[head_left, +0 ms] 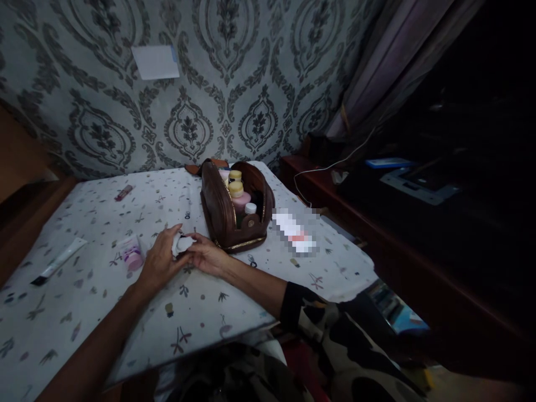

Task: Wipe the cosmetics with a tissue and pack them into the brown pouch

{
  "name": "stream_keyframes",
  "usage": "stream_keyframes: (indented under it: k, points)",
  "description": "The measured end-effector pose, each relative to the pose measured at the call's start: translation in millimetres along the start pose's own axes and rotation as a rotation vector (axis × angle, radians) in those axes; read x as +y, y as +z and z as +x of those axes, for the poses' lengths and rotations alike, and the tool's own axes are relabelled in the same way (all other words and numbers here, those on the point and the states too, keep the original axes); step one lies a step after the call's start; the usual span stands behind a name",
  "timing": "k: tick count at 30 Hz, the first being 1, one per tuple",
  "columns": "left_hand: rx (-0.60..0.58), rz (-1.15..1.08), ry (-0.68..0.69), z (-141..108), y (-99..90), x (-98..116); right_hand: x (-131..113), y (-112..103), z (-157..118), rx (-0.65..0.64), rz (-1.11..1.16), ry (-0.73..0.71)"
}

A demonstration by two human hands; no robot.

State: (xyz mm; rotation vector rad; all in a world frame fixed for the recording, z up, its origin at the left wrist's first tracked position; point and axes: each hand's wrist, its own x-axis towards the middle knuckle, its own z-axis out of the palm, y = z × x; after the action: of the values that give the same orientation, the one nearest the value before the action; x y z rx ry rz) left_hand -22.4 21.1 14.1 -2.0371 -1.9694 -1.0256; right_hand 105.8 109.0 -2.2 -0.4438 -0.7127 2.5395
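patterned wallpaper [218, 89] | white sheet [156, 62] on it | purplish curtain [385, 64] | thin white cable [318, 169]

White object [182, 244] partly hidden by left hand [161, 255]; pixelated item [296, 233] indistinct

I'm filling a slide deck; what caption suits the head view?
Left hand and right hand hold a small white item beside an open brown bag of containers on a patterned tablecloth.

We see through one head-worn camera, facing forward and down from above the near edge of the table [201, 304], close to our left hand [162, 254] and right hand [209, 257], with the patterned wall [188, 125] across the background.
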Motion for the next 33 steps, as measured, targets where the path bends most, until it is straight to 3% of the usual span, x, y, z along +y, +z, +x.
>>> stream_keyframes:
  k: [4,9,22,33]
  points:
    - [0.009,-0.015,-0.039,-0.9,-1.4,0.7,-1.0,-1.2,-0.6,-0.008,-0.007,0.027]
    - [-0.074,-0.072,-0.075,-1.4,-6.5,1.6,-1.3,0.1,-0.3,0.011,-0.003,0.037]
    - [-0.228,-0.098,-0.033,0.6,-18.9,-3.6,0.1,2.3,0.2,-0.009,0.038,-0.002]
    - [-0.170,-0.158,-0.044,1.9,-22.7,-4.1,-2.3,4.7,-2.6,-0.003,0.069,0.022]
